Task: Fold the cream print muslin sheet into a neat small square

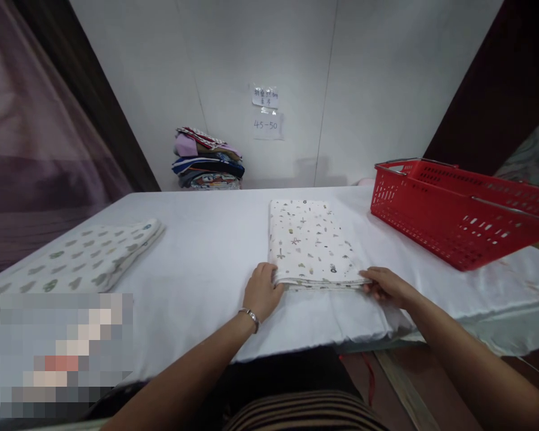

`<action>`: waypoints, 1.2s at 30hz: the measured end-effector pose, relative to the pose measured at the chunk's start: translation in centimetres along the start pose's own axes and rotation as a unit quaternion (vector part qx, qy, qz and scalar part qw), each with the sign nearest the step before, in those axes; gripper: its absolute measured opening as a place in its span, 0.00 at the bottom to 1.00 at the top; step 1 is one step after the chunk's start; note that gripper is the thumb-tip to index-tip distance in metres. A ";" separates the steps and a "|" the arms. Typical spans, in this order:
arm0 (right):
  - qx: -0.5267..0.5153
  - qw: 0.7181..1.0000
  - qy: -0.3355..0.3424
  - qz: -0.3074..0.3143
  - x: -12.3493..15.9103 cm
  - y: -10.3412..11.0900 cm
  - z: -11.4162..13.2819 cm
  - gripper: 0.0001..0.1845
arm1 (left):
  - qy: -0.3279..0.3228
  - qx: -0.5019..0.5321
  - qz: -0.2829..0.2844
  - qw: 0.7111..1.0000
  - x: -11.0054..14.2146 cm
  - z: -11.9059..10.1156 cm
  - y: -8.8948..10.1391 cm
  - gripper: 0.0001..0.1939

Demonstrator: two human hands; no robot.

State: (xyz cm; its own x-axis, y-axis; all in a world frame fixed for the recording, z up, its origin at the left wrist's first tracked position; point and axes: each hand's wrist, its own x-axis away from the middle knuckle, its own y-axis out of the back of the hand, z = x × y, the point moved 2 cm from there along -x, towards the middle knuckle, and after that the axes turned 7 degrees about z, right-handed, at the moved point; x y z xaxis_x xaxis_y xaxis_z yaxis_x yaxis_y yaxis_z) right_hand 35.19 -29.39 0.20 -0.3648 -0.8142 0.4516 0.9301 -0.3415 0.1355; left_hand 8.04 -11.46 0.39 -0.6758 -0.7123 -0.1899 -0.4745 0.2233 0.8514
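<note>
A white cloth (312, 239) with small printed motifs lies folded into a rectangle on the table, its layered edge facing me. My left hand (261, 293), with a silver bracelet at the wrist, is closed on the near left corner of this cloth. At the near right corner, my right hand (388, 286) pinches the layers with the thumb on top and the fingers beneath. Farther left lies a second folded white cloth (83, 254), printed with grey-green shapes; neither hand touches it.
A red plastic basket (422, 218) with metal handles stands on the right of the white-covered table (197, 257). A pile of folded fabrics (209, 161) sits against the back wall, left of paper notes (267, 123). The lower left is blurred by a mosaic.
</note>
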 end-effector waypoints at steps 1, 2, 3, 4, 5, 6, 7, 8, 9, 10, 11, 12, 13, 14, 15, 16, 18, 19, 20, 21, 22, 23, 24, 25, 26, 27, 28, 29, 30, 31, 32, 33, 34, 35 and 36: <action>0.000 1.000 0.002 0.002 0.0 0.0 0.0 0.13 | 0.003 -0.003 -0.006 1.000 0.0 -0.1 -0.1 0.16; -0.001 1.000 0.005 0.003 0.0 0.0 0.0 0.13 | 0.003 -0.006 -0.008 1.000 -0.1 -0.2 -0.2 0.17; -0.002 1.000 0.008 0.003 0.1 0.0 0.1 0.13 | 0.004 -0.007 -0.007 1.000 -0.2 -0.3 -0.3 0.17; -0.002 1.000 0.011 0.000 0.1 0.0 0.2 0.13 | 0.004 -0.005 -0.006 1.000 -0.2 -0.3 -0.3 0.16; 0.001 1.000 0.013 -0.003 0.2 0.0 0.3 0.13 | 0.004 0.000 -0.005 1.000 -0.2 -0.2 -0.3 0.16; 0.005 1.000 0.013 -0.006 0.2 0.0 0.3 0.13 | 0.001 0.005 -0.007 1.000 -0.2 -0.1 -0.3 0.17; 0.012 1.000 0.010 -0.007 0.2 -0.1 0.2 0.14 | -0.003 0.008 -0.009 1.000 -0.2 0.1 -0.2 0.18; 0.020 1.000 0.005 -0.008 0.2 -0.1 0.1 0.14 | -0.010 0.007 -0.009 1.000 -0.1 0.2 -0.2 0.18; 0.029 1.000 -0.001 -0.009 0.1 -0.2 -0.1 0.15 | -0.015 0.004 -0.008 1.000 0.0 0.4 -0.2 0.19; 0.039 0.999 -0.007 -0.012 0.0 -0.2 -0.3 0.15 | -0.019 -0.001 -0.003 1.000 0.2 0.6 -0.1 0.18; 0.050 0.999 -0.014 -0.017 -0.2 -0.2 -0.5 0.15 | -0.020 -0.007 0.002 1.000 0.3 0.8 -0.1 0.17; 0.061 0.998 -0.020 -0.022 -0.3 -0.2 -0.6 0.16 | -0.018 -0.014 0.007 1.000 0.4 0.9 -0.1 0.16; 0.073 0.997 -0.023 -0.027 -0.4 -0.2 -0.7 0.16 | -0.016 -0.024 0.012 1.000 0.4 0.9 0.0 0.14; 0.085 0.996 -0.023 -0.030 -0.5 -0.1 -0.7 0.16 | -0.013 -0.035 0.015 0.999 0.4 0.9 0.0 0.12; 0.096 0.995 -0.022 -0.032 -0.5 -0.1 -0.7 0.16 | -0.011 -0.048 0.019 0.999 0.4 0.9 0.1 0.11; 0.107 0.994 -0.017 -0.034 -0.5 -0.1 -0.5 0.17 | -0.009 -0.059 0.024 0.998 0.3 0.8 0.1 0.10; 0.130 0.991 -0.008 -0.039 -0.3 -0.1 0.0 0.17 | -0.002 -0.074 0.035 0.997 0.1 0.6 0.2 0.10; 0.141 0.989 -0.004 -0.042 -0.2 -0.2 0.2 0.17 | 0.001 -0.076 0.041 0.996 0.0 0.5 0.3 0.10; 0.152 0.987 -0.003 -0.043 -0.1 -0.3 0.4 0.17 | 0.005 -0.078 0.046 0.996 -0.1 0.4 0.3 0.10; 0.164 0.986 -0.005 -0.043 0.0 -0.3 0.6 0.18 | 0.007 -0.080 0.052 0.995 -0.1 0.4 0.3 0.10; 0.176 0.984 -0.011 -0.042 0.1 -0.4 0.6 0.18 | 0.008 -0.085 0.057 0.995 -0.2 0.3 0.3 0.11; 0.188 0.981 -0.019 -0.041 0.1 -0.5 0.6 0.18 | 0.008 -0.093 0.062 0.994 -0.2 0.3 0.3 0.12; 0.199 0.979 -0.027 -0.041 0.0 -0.5 0.5 0.18 | 0.007 -0.103 0.068 0.992 -0.2 0.3 0.3 0.12; 0.208 0.977 -0.033 -0.040 0.0 -0.6 0.3 0.18 | 0.007 -0.115 0.075 0.991 -0.2 0.3 0.4 0.13; 0.216 0.975 -0.038 -0.041 -0.1 -0.6 0.2 0.18 | 0.008 -0.126 0.083 0.989 -0.2 0.4 0.4 0.13; 0.221 0.973 -0.042 -0.042 -0.2 -0.6 0.0 0.18 | 0.011 -0.136 0.092 0.986 -0.2 0.4 0.4 0.12; 0.227 0.972 -0.047 -0.045 -0.3 -0.6 -0.1 0.18 | 0.017 -0.144 0.102 0.984 -0.2 0.5 0.4 0.12; 0.236 0.969 -0.051 -0.049 -0.5 -0.5 -0.3 0.18 | 0.022 -0.148 0.112 0.982 -0.1 0.6 0.4 0.12; 0.246 0.966 -0.055 -0.056 -0.6 -0.5 -0.4 0.17 | 0.026 -0.149 0.119 0.981 -0.1 0.7 0.4 0.12; 0.258 0.962 -0.059 -0.066 -0.7 -0.4 -0.5 0.17 | 0.028 -0.147 0.123 0.981 -0.1 0.8 0.5 0.12; 0.268 0.958 -0.060 -0.077 -0.9 -0.3 -0.5 0.17 | 0.028 -0.143 0.123 0.982 0.0 0.8 0.5 0.12; 0.276 0.956 -0.057 -0.085 -1.0 -0.2 -0.5 0.17 | 0.025 -0.139 0.119 0.983 0.0 0.9 0.6 0.11; 0.280 0.954 -0.054 -0.090 -1.0 -0.2 -0.4 0.16 | 0.021 -0.135 0.113 0.984 0.0 0.9 0.6 0.10; 0.279 0.955 -0.050 -0.088 -1.1 -0.1 -0.3 0.16 | 0.017 -0.132 0.108 0.985 0.0 0.9 0.6 0.09; 0.274 0.957 -0.048 -0.080 -1.0 -0.2 -0.2 0.16 | 0.014 -0.128 0.106 0.986 0.0 0.9 0.7 0.09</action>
State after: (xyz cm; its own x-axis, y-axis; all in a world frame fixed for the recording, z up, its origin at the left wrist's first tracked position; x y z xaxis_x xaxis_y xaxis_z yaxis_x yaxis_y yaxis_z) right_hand 35.36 -28.60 -0.47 -0.5237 -0.7161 0.4614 0.7549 -0.1391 0.6409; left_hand 7.17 -10.71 0.56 -0.7271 -0.6864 0.0153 -0.1643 0.1956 0.9668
